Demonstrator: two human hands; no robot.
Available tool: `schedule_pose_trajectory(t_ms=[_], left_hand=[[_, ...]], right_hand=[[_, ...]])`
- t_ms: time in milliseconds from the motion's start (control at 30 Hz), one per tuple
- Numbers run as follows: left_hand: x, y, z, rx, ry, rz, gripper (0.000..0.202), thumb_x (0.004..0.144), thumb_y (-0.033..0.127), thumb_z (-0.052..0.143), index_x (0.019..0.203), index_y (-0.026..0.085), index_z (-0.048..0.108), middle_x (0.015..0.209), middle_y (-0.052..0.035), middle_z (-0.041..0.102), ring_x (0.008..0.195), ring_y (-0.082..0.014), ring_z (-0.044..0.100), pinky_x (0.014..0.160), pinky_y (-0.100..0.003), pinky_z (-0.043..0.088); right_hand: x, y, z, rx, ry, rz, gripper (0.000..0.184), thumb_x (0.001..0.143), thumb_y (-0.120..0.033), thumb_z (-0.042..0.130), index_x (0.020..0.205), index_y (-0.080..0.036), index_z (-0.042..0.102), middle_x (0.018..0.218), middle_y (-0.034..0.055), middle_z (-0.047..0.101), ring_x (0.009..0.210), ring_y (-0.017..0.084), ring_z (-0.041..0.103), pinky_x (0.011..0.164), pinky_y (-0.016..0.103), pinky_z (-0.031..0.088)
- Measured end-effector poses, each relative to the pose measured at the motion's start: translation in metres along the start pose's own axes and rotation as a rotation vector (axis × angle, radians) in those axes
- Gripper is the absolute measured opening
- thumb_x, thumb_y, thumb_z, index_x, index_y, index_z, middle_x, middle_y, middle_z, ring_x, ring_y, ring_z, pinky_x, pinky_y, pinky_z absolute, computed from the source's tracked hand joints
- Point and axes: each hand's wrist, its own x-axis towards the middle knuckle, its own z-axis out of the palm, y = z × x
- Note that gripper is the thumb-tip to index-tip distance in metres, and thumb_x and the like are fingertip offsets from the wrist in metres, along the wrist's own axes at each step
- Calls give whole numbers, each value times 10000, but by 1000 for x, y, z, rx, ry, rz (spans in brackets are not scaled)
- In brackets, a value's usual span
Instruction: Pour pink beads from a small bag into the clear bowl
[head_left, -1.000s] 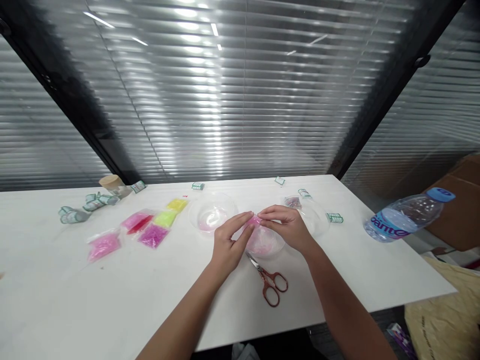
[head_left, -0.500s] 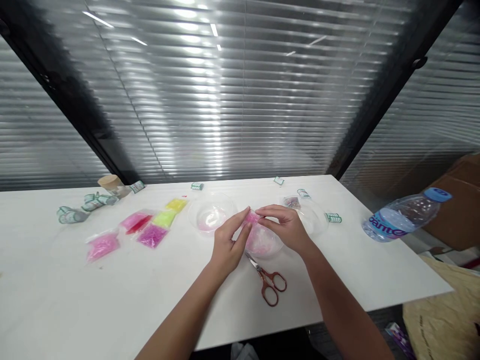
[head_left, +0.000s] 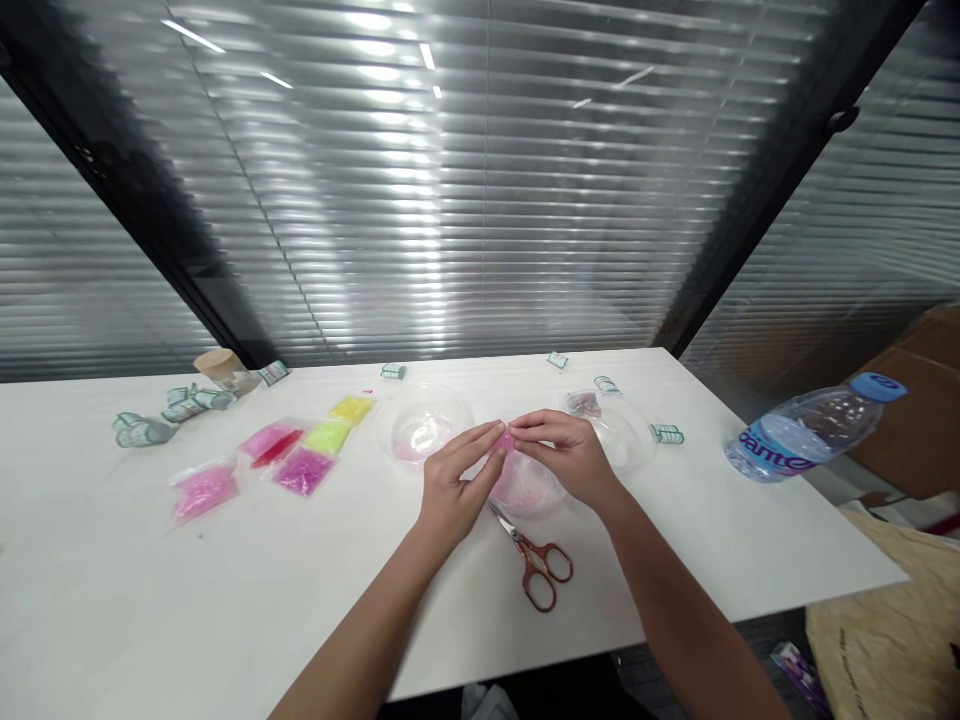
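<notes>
Fingertips of the left hand (head_left: 459,482) and right hand (head_left: 568,452) pinch narrowly from either side on a small pink item (head_left: 507,441), mostly hidden; whether it is a packet or something loose, cannot tell. Item sits just above the far part of the front bowl (head_left: 558,500), both wrists angled inward; held there, I judge, so that anything spilt drops into the bowl and not onto the white table (head_left: 262,600). Scissors (head_left: 534,567), one pair, lie just on the near side of that bowl, loops toward the person, probably for a quick pick-up. Clear bowls, count three: the front one, with pinkish matter in it; the left bowl (head_left: 384,438), a pink tint at its bottom; the right bowl (head_left: 643,445), partly behind the right hand. One dull-coloured packet (head_left: 583,404) at the right bowl's far left edge, inside or behind unclear. Coloured packets, six, grouped off to the left, perhaps to spare working room: two pink (head_left: 204,493), one red (head_left: 277,447), one magenta (head_left: 303,470), one lime (head_left: 327,436), one yellow (head_left: 351,409). Bottle (head_left: 806,435), one, tilted in view at the right, well apart from both hands.
</notes>
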Motion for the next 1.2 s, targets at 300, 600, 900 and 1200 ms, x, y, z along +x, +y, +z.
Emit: schedule_pose_trajectory(t_ms=[300, 600, 900, 1200], left_hand=[[2, 2, -1, 5, 31, 28, 213, 846, 157, 626, 1017, 223, 733, 1038, -65, 735, 939, -186, 702, 827, -315, 601], [3, 1, 2, 62, 94, 90, 170, 836, 135, 624, 934, 222, 732, 950, -39, 747, 869, -167, 707, 786, -296, 599], [1, 0, 1, 28, 85, -52, 108, 872, 177, 565, 881, 195, 672, 867, -37, 718, 804, -152, 675, 709, -263, 567], [2, -5, -2, -40, 9, -81, 126, 883, 198, 579, 937, 201, 692, 935, -44, 728, 872, -167, 681, 775, -280, 563]], right_hand=[[-1, -2, 3, -41, 25, -52, 123, 806, -241, 712, 885, -308, 779, 896, 35, 739, 849, 207, 692, 751, 352, 599], [-2, -4, 11, -76, 95, -88, 123, 793, -171, 683, 824, -265, 756, 839, 41, 736, 814, 216, 690, 777, 376, 569], [-4, -11, 24, -178, 78, -138, 146, 821, -133, 601, 894, -226, 687, 808, 43, 688, 748, 190, 640, 714, 329, 532], [-3, 1, 18, -213, 84, -267, 192, 846, -134, 617, 948, -241, 740, 868, 69, 689, 802, 189, 656, 727, 327, 544]])
